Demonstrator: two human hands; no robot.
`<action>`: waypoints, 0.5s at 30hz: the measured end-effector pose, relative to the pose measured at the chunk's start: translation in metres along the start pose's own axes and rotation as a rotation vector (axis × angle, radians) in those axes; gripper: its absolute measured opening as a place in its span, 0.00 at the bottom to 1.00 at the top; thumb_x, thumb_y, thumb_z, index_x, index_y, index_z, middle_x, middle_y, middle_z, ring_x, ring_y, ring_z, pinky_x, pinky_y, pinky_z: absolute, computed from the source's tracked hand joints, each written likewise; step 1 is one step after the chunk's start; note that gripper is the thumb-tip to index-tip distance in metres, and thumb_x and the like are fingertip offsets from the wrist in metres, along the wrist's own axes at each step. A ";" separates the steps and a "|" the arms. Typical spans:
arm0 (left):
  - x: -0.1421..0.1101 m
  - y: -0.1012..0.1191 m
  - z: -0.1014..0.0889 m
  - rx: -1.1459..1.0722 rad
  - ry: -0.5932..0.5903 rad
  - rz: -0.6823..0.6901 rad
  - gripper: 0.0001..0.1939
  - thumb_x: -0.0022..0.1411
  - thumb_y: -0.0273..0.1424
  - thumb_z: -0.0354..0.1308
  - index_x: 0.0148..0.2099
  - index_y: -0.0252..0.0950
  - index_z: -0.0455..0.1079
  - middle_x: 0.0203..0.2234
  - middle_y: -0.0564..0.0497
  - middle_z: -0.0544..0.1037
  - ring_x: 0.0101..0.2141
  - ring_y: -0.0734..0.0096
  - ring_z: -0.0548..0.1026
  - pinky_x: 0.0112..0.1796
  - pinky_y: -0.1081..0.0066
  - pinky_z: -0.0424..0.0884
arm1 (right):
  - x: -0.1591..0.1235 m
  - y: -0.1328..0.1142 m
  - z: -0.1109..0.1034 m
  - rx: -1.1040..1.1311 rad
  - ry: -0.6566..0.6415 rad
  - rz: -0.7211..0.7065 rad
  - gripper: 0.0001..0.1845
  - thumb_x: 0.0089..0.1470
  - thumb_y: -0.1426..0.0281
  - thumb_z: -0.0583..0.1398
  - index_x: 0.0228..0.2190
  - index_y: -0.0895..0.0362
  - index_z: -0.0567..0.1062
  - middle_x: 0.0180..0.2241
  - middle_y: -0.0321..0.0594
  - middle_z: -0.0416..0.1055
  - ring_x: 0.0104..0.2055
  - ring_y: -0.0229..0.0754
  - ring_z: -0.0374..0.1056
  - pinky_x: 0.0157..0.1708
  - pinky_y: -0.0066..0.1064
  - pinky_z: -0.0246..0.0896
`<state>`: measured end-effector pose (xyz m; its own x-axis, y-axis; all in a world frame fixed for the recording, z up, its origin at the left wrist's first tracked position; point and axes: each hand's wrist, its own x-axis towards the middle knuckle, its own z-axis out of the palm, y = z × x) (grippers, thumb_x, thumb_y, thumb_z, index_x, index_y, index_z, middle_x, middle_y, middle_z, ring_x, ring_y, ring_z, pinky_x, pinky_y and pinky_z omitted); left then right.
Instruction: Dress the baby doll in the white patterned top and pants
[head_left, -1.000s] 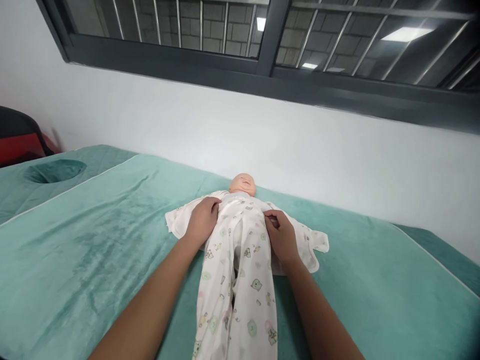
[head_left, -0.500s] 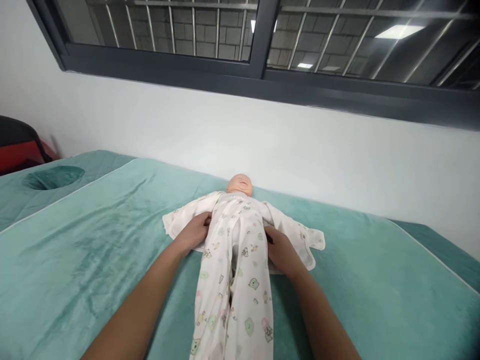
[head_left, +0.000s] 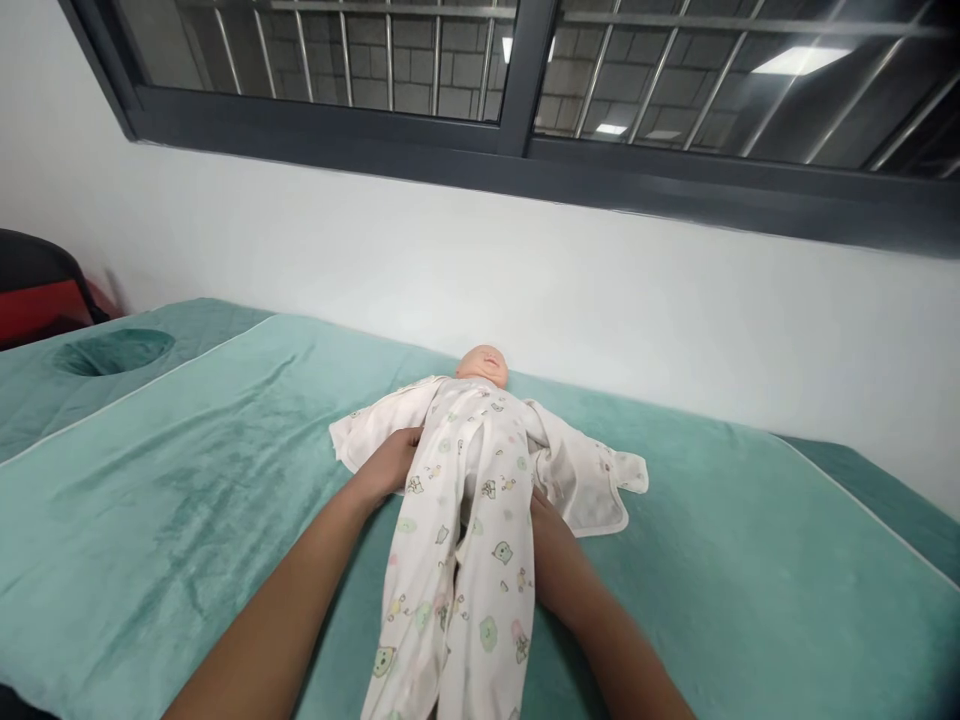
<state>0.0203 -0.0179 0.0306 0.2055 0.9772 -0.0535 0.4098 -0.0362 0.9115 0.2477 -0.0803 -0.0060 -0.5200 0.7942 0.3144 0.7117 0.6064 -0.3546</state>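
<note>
A baby doll (head_left: 484, 365) in a white romper with small animal prints (head_left: 465, 500) lies on its back on a teal towel (head_left: 187, 480). Its head points toward the wall and its legs toward me. My left hand (head_left: 388, 466) grips the doll's left side at the waist, with the fingers tucked under the cloth. My right hand (head_left: 550, 528) is pushed under the doll's other side; only its back and wrist show. The doll's lower body is raised a little off the towel between both hands. The romper's open flaps (head_left: 592, 480) spread out to the sides.
The towel covers a massage bed with a face hole (head_left: 112, 350) at the far left. A white wall (head_left: 600, 300) runs right behind the doll's head, under a dark-framed barred window (head_left: 517, 80). A black and red object (head_left: 37, 295) stands at the left edge.
Both hands slid down from the doll's chest to its waist and went under its sides. The doll's lower body has lifted slightly and the romper flaps have shifted.
</note>
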 end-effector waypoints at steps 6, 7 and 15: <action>-0.003 -0.001 0.006 -0.268 0.008 -0.094 0.18 0.49 0.29 0.53 0.40 0.31 0.78 0.29 0.49 0.82 0.33 0.60 0.76 0.34 0.68 0.70 | 0.001 -0.007 -0.003 0.110 0.016 0.098 0.23 0.55 0.72 0.57 0.53 0.50 0.72 0.53 0.44 0.70 0.55 0.50 0.65 0.53 0.42 0.64; -0.003 -0.001 0.006 -0.306 0.004 -0.103 0.18 0.48 0.29 0.53 0.40 0.31 0.78 0.30 0.49 0.82 0.32 0.61 0.76 0.34 0.69 0.70 | 0.001 -0.008 -0.002 0.116 0.021 0.143 0.23 0.55 0.71 0.57 0.53 0.51 0.72 0.52 0.44 0.70 0.54 0.50 0.66 0.52 0.42 0.65; -0.003 0.000 0.006 -0.305 0.010 -0.100 0.17 0.48 0.27 0.54 0.40 0.30 0.78 0.30 0.48 0.82 0.32 0.61 0.76 0.36 0.67 0.70 | -0.006 -0.007 0.001 0.293 0.006 0.270 0.17 0.57 0.68 0.57 0.48 0.52 0.75 0.45 0.46 0.75 0.45 0.49 0.71 0.45 0.43 0.70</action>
<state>0.0251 -0.0225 0.0282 0.1682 0.9748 -0.1467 0.1420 0.1233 0.9822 0.2451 -0.0894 -0.0058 -0.3289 0.9270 0.1801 0.6574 0.3617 -0.6611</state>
